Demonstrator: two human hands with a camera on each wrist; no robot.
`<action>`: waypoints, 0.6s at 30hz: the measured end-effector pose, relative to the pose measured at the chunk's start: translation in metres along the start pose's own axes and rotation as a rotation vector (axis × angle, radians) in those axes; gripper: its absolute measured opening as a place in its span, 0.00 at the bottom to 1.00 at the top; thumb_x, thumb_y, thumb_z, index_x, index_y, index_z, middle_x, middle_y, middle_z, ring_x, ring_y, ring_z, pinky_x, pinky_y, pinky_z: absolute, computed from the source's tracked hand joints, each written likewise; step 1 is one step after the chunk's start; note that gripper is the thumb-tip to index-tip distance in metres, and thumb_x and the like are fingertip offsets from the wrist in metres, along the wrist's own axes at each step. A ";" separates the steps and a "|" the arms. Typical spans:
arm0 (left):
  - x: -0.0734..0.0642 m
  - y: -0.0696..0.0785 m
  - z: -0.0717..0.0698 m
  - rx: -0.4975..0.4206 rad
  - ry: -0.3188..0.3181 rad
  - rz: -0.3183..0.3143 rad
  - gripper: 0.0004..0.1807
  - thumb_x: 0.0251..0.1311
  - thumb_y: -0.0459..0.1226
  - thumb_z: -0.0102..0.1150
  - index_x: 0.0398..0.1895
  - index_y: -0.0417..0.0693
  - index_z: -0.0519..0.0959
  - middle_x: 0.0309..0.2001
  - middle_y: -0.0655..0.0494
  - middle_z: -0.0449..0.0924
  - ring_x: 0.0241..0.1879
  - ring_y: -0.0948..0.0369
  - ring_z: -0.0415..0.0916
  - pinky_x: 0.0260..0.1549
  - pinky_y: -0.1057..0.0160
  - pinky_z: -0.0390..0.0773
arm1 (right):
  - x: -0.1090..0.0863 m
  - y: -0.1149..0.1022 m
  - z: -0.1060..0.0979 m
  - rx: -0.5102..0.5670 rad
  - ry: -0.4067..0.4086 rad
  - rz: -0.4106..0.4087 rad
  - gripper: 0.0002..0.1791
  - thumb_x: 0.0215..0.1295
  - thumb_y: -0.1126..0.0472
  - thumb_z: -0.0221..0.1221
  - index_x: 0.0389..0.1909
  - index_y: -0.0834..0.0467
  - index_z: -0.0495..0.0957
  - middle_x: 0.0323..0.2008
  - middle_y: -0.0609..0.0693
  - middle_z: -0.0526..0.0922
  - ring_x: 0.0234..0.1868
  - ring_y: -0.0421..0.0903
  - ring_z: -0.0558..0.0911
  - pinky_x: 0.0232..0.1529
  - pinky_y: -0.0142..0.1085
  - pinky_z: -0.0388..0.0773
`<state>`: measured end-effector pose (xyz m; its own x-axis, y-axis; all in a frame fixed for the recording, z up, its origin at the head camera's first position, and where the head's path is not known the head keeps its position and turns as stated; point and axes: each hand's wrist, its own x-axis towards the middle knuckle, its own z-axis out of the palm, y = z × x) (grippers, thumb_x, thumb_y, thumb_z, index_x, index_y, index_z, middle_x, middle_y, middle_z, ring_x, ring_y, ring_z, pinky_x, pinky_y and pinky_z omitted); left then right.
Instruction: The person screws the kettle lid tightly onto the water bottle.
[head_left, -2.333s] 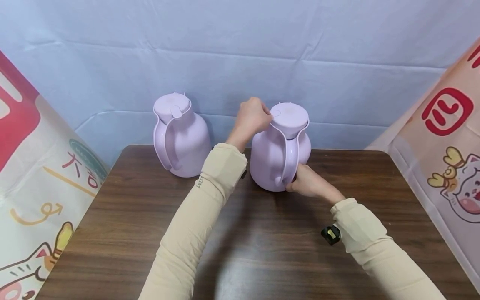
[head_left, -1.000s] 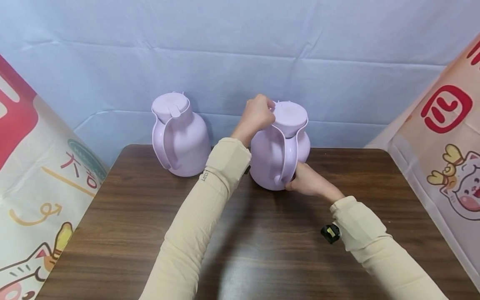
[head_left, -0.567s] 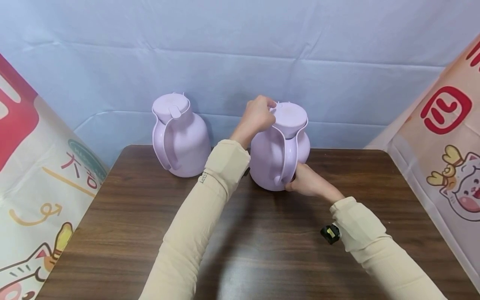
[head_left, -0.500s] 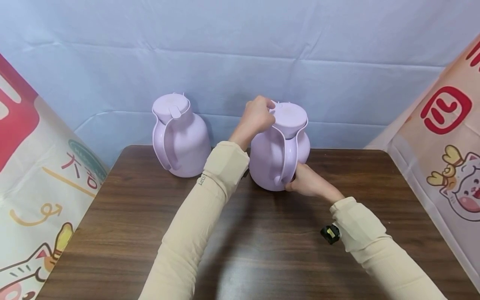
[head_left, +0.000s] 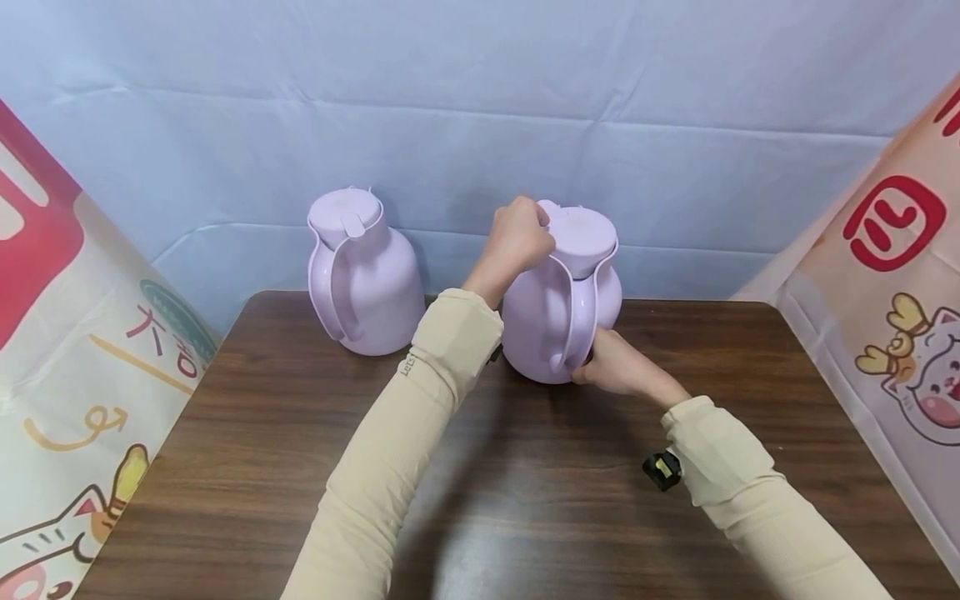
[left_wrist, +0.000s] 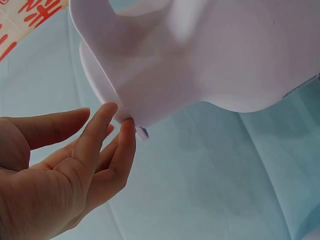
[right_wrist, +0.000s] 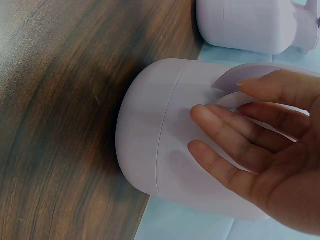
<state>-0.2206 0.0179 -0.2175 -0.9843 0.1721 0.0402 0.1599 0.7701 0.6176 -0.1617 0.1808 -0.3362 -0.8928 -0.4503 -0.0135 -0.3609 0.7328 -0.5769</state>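
Note:
Two pale purple thermos jugs stand upright near the table's back edge in the head view. My left hand [head_left: 517, 239] is at the lid [head_left: 581, 232] of the right thermos jug [head_left: 534, 321]. In the left wrist view its fingertips touch the lid's rim, while the thumb [left_wrist: 60, 126] stays apart from it. The lid's tab [head_left: 551, 206] points to the back left. Low on that jug, my right hand [head_left: 618, 362] holds the bottom end of the handle [head_left: 581, 321] between thumb and fingers. The left thermos jug [head_left: 378, 292] stands untouched, its lid tab over its handle.
Both jugs share a dark wooden table [head_left: 300, 467]. A pale blue cloth [head_left: 450, 83] hangs right behind it. Printed cloths with cartoon figures flank the left and right sides. A black device [head_left: 662, 471] sits at my right sleeve cuff.
The right jug's lid has turned, its tab swinging from the left side toward the back. My left hand has shifted slightly right with it. The right hand and both jugs have stayed in place.

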 end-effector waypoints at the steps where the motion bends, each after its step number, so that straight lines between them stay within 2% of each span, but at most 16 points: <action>1: 0.000 0.000 0.000 -0.004 0.005 0.003 0.07 0.46 0.26 0.48 0.18 0.43 0.72 0.21 0.57 0.68 0.31 0.60 0.64 0.22 0.71 0.60 | 0.000 0.000 0.000 0.001 -0.001 0.000 0.18 0.38 0.72 0.59 0.36 0.67 0.70 0.31 0.56 0.75 0.32 0.51 0.71 0.34 0.42 0.68; 4: 0.001 -0.001 0.001 -0.011 0.007 0.009 0.15 0.43 0.24 0.47 0.11 0.47 0.56 0.15 0.58 0.48 0.24 0.61 0.52 0.16 0.71 0.50 | 0.000 0.000 0.000 0.005 -0.006 -0.004 0.18 0.38 0.72 0.59 0.36 0.67 0.70 0.30 0.56 0.75 0.32 0.51 0.71 0.34 0.42 0.68; 5: 0.002 -0.001 0.001 -0.013 0.011 0.010 0.16 0.42 0.24 0.47 0.10 0.47 0.56 0.14 0.59 0.47 0.23 0.62 0.51 0.15 0.71 0.49 | 0.000 0.000 0.000 0.004 -0.005 -0.004 0.18 0.38 0.72 0.59 0.36 0.67 0.70 0.30 0.55 0.75 0.32 0.51 0.71 0.34 0.42 0.68; 14: 0.006 -0.002 0.000 -0.012 0.010 0.008 0.16 0.44 0.25 0.47 0.09 0.48 0.56 0.14 0.59 0.48 0.24 0.61 0.51 0.17 0.71 0.50 | 0.000 -0.001 0.000 -0.009 0.000 0.000 0.16 0.38 0.72 0.59 0.34 0.66 0.70 0.29 0.54 0.75 0.31 0.51 0.70 0.34 0.42 0.68; 17: 0.007 -0.002 -0.001 -0.026 0.000 0.004 0.15 0.45 0.25 0.47 0.10 0.47 0.57 0.16 0.58 0.50 0.26 0.61 0.53 0.18 0.70 0.51 | 0.001 -0.001 0.000 -0.012 0.002 0.002 0.16 0.38 0.72 0.59 0.33 0.66 0.70 0.28 0.54 0.74 0.31 0.50 0.70 0.34 0.41 0.68; 18: 0.007 -0.002 -0.001 -0.027 -0.002 0.004 0.14 0.45 0.25 0.47 0.11 0.47 0.59 0.17 0.58 0.54 0.27 0.60 0.55 0.19 0.70 0.53 | 0.001 -0.001 0.000 -0.013 0.002 0.002 0.16 0.38 0.72 0.59 0.33 0.65 0.70 0.28 0.54 0.74 0.31 0.50 0.70 0.34 0.41 0.68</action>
<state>-0.2278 0.0169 -0.2177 -0.9835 0.1761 0.0411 0.1614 0.7524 0.6387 -0.1619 0.1800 -0.3360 -0.8940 -0.4479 -0.0127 -0.3627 0.7399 -0.5665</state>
